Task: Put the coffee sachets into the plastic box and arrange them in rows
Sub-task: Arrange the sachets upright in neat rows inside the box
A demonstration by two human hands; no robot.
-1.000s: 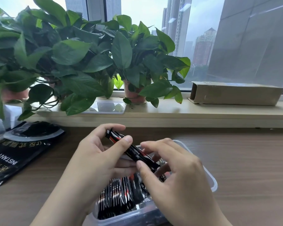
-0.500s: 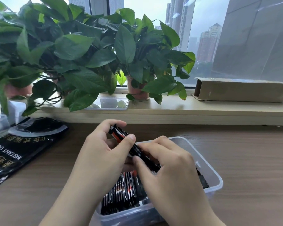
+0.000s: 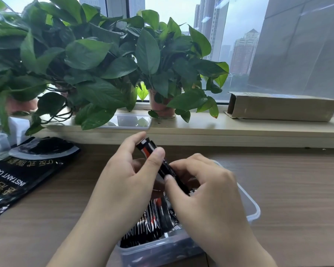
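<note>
- Sachets [image 3: 148,149] pinched between left hand [image 3: 121,182] and right hand [image 3: 206,201], over plastic box [image 3: 255,211], more rows inside.
- Blocking much?
- Yep, most of box. Coffee bag [image 3: 17,178] left, potted plants [image 3: 96,60] behind on sill.

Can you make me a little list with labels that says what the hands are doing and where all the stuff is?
left hand: pinches the top of the held sachets
right hand: pinches their lower part
where: over the plastic box
inside the box: row of sachets standing on edge
on the table: black coffee bag, at the left
on the sill: leafy plants, cardboard box
</note>
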